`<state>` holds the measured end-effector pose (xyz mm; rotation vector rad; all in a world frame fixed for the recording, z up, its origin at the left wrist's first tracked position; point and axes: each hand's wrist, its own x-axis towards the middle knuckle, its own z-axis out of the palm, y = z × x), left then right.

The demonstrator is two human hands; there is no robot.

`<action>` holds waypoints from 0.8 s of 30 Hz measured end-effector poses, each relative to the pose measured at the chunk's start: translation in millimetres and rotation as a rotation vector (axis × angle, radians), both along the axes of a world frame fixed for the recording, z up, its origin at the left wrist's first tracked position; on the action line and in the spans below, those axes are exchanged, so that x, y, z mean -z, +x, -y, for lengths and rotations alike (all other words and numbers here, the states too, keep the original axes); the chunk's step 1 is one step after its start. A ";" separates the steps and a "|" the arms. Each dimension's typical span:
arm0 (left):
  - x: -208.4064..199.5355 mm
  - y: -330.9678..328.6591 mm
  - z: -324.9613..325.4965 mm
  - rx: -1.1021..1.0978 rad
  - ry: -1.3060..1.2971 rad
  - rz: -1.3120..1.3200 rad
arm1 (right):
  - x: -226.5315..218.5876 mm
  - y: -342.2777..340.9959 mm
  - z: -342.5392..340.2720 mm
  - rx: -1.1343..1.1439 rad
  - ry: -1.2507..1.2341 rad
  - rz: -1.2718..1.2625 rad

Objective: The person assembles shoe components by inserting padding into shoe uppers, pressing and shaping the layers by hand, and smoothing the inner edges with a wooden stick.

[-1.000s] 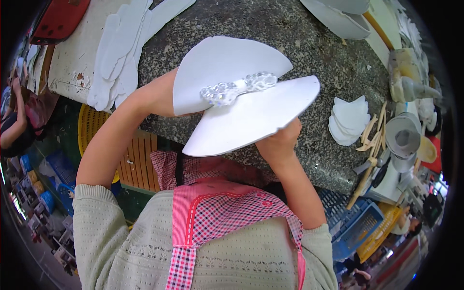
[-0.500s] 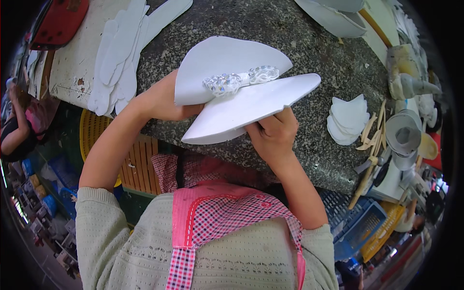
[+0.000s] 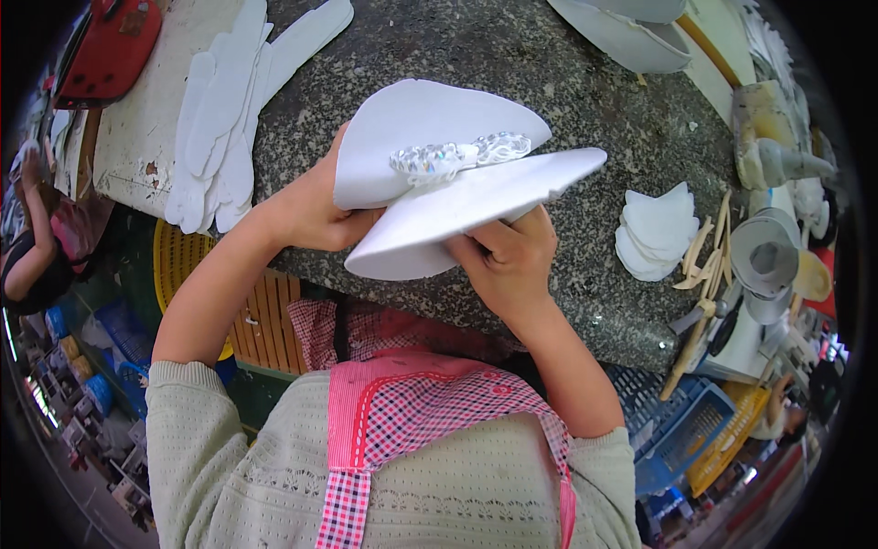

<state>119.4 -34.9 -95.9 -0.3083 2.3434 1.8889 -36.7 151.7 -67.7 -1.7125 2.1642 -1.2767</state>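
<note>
Got two white flaps held up over a speckled tabletop, gripped at the left side by the left hand and from underneath by the right hand; can't tell if joined; showing a sparkly bow tucked between; also seeing long white cutouts piled off to the left, smaller pointy cutouts on the right, plus a hammer near the edge and a blue basket lower down; wearing a pink checked apron, btw.

Even, bright light on the speckled worktop, white flaps pale above and greyer underneath, glints on the beaded bow, dim shade below the worktop's edge, fisheye bending toward black corners, blurred detail near the rim
</note>
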 end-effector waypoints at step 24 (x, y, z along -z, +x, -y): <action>-28.0 -33.1 -10.1 0.182 -0.303 -0.042 | -28.7 15.0 -20.1 0.401 -0.344 1.523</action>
